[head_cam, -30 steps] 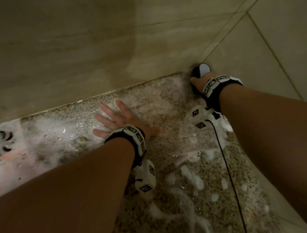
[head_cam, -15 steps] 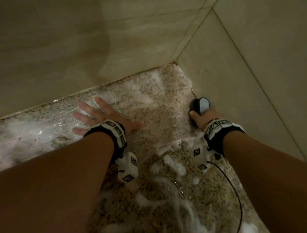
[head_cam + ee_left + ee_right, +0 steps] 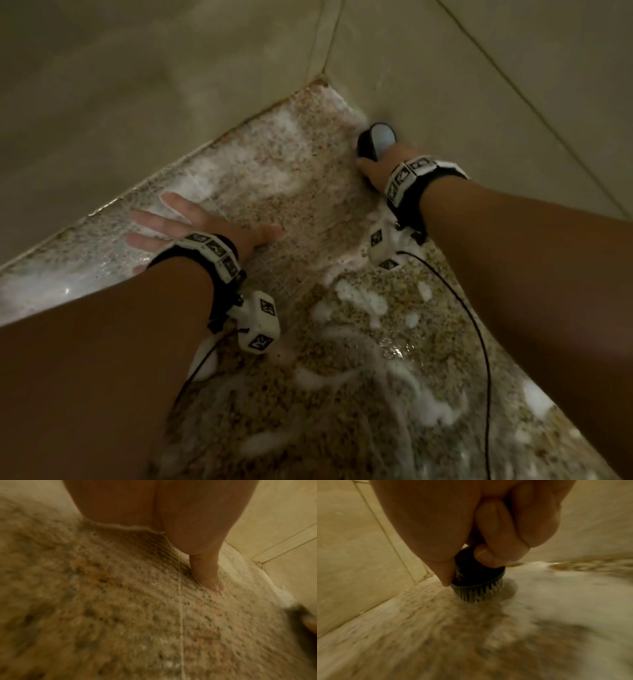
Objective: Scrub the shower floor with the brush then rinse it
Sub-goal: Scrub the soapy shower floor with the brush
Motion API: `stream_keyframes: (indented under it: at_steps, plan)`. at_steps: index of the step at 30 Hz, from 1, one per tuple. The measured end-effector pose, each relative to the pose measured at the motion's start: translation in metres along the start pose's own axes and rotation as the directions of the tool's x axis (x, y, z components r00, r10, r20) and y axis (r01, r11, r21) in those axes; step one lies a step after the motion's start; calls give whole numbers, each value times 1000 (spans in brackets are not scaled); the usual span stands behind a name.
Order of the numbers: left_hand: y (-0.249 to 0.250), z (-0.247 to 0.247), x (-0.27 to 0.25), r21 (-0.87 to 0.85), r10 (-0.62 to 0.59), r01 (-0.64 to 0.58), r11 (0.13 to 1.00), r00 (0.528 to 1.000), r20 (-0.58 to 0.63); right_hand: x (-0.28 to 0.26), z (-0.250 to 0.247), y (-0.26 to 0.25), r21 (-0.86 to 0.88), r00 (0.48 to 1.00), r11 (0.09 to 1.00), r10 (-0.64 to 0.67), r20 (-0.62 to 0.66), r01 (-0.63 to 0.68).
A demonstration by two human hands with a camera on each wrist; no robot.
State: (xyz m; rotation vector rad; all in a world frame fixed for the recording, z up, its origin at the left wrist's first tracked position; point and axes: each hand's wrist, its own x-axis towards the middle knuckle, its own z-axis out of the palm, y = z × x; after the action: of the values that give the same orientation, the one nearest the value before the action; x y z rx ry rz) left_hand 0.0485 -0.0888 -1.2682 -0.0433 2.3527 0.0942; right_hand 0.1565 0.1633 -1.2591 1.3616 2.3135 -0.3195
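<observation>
— Start at the left. What is the left hand (image 3: 191, 226) doing?

— It lies flat on the wet speckled shower floor (image 3: 308, 219), fingers straight and spread, thumb out to the side, holding nothing. It sits near the floor's far edge, where the beige wall (image 3: 137, 85) meets the stone. The left wrist view shows the thumb (image 3: 208, 573) pressed down on the foamy surface.

— And the middle of the floor?

— White foam (image 3: 359, 301) lies in streaks and blobs over the floor, thicker toward the near side and along the far edge.

— The right side?

— The right hand (image 3: 380, 164) has its fingers curled round the brush (image 3: 375, 140), gripping it from above. The brush stands upright near the floor's far right corner, just beside the right-hand wall. In the right wrist view its dark round head (image 3: 477, 574) is down, with pale bristles (image 3: 477, 593) touching the floor.

— Anything else?

— A black cable (image 3: 479, 342) runs from the right wrist band down across the floor.
</observation>
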Motion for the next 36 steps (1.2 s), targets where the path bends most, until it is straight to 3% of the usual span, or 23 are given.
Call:
stream_keyframes:
  at_steps: [4,8,10,13,15,17,20,23,26,30,32,33,36]
  plan:
    - [-1,-7,-11,41,0,1,999,1000,-27,-34,35,75,61,977,976,209,36,-211]
    - [0,-13,-28,-6,6,-7,1000,1000,-22,-76,55,126,42,956,957,285,67,-288]
    - [2,-18,-41,-87,39,-37,996,999,25,-85,53,118,83,952,949,302,38,-305]
    - [4,-25,-64,-139,114,-96,986,985,128,-97,47,67,180,988,972,157,-14,-152]
    - [6,-31,-80,-173,182,-145,974,958,221,-117,54,19,224,999,975,-22,29,14]
    - [6,-42,-102,-198,222,-171,965,935,277,-140,67,-10,230,986,972,-88,144,53]
    - [0,-39,-95,-227,244,-194,954,945,220,-143,70,19,204,987,979,-40,155,7]
    - [-5,-34,-90,-261,197,-152,953,967,158,-125,55,91,220,991,967,136,-14,-130]
    - [-7,-28,-79,-256,178,-141,956,975,130,-117,51,105,171,956,943,294,-17,-287]
    - [-8,-18,-51,-130,101,-97,987,994,29,-142,72,40,241,989,959,139,59,-149]
    - [-9,-15,-47,-113,74,-72,991,997,14,-166,86,15,237,991,970,17,136,-49]
    - [-8,-15,-45,-115,96,-88,989,993,64,-173,90,13,215,987,976,-5,159,-30]
    - [-5,-13,-44,-146,200,-173,974,959,199,-165,90,58,232,989,963,123,83,-139]
